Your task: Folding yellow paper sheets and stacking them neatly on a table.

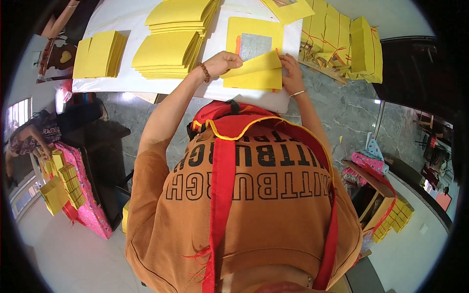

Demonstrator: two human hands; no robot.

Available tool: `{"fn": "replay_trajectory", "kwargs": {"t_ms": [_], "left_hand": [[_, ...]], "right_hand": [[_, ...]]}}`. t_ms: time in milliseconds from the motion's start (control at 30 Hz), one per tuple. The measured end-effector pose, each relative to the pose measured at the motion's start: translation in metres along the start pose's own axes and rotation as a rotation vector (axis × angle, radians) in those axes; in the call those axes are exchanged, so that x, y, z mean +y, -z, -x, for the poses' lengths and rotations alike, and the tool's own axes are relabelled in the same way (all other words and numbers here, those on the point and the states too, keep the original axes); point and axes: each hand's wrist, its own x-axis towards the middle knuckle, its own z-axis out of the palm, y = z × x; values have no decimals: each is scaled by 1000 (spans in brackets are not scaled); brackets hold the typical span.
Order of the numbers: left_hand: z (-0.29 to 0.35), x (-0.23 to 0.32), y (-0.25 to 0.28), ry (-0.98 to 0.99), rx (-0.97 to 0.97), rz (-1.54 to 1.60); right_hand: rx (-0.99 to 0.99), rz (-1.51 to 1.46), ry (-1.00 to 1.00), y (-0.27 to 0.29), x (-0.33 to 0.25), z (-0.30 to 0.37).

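Yellow paper sheets (255, 24) lie in front of me on a white-covered table (215, 44). A silver square (256, 46) with an orange edge shows on the top one. A yellow flap of paper (259, 64) is bent up over the near part of that square. My left hand (223, 63), a beaded bracelet at its wrist, is closed with its fingertips pinching the flap's left end. At the flap's right end is my right hand (292, 72), its fingers bent around the paper's edge. Part of its grip is hidden.
Stacks of folded yellow paper (163, 51) stand to the left, with a smaller stack (97, 54) beyond them. Red-tied yellow bundles (332, 31) sit past the table's right edge. Another person (34, 139) is at far left, beside a pink-covered surface (90, 195) bearing more yellow bundles.
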Motion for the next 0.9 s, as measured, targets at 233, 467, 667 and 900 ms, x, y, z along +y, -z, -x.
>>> {"fn": "replay_trajectory", "kwargs": {"t_ms": [233, 467, 667, 900], "left_hand": [[4, 8, 0, 45, -78, 52], [6, 3, -9, -297, 483, 233], [15, -9, -18, -260, 442, 260], [12, -17, -15, -584, 532, -424]], "right_hand": [[-3, 25, -3, -2, 5, 3], [96, -107, -100, -2, -5, 0], [35, -257, -114, 5, -11, -6], [67, -284, -120, 11, -26, -5]]}}
